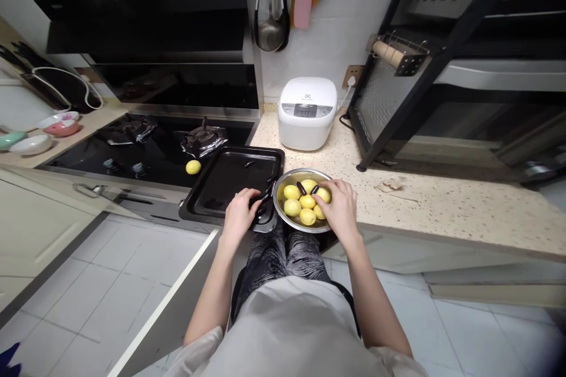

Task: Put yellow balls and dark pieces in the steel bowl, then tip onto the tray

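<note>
As R fingers touch grape, nr lemons

You get soft light on the boxy white plastic rice cooker; right of it, the black, boxy glass-fronted oven looks shadowed, stretched.

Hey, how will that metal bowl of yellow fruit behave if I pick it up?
The bowl looks stiff, being shiny metal. It's probably weighty, with several yellow fruits inside. Tilted, those rounded fruits would likely roll.
</note>
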Tool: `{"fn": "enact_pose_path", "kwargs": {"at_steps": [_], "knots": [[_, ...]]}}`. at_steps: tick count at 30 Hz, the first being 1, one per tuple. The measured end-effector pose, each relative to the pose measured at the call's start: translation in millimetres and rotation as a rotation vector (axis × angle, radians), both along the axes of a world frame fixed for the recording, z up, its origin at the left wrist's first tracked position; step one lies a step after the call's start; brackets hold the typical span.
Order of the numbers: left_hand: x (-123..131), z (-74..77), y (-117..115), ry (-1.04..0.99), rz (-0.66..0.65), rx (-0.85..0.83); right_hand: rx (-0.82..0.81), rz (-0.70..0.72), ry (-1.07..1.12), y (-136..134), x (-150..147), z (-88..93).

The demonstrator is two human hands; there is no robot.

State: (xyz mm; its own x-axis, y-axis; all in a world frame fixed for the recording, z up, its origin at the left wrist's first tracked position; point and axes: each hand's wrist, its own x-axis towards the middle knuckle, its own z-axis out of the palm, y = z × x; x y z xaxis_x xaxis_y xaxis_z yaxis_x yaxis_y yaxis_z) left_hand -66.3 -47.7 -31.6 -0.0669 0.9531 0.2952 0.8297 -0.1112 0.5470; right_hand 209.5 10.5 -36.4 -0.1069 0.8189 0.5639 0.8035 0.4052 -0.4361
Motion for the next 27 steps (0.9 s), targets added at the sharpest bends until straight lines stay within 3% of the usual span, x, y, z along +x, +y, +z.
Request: {"fn": "enact_pose_path", "kwargs": {"at_steps": [9, 15, 18, 21, 24, 27], "knots": [[10, -7.5, 12, 0.060, 0.051, -0.055, 0.047, 0.022, 0.152, -30, 4, 1.4], [13, 5.3, 7, -0.012, 0.047, 0.070, 0.068, 0.026, 0.195, -39, 6, 10.5], [21, 20.5, 5, -0.105, -0.049, 0.167, 0.061, 0.026, 0.198, -43, 6, 12.2], [34, 32.7, 11, -0.096, -0.238, 0.191, 0.049, 0.035, 0.206, -45, 4, 11.5], [48, 36.8, 25, 0.026, -0.387, 0.148, 0.048, 0.046, 0.219, -47, 4, 10.2], [57, 35.8, 36, 0.125, -0.423, 0.096, 0.057, 0.033, 0.228, -48, 7, 9.1]]}}
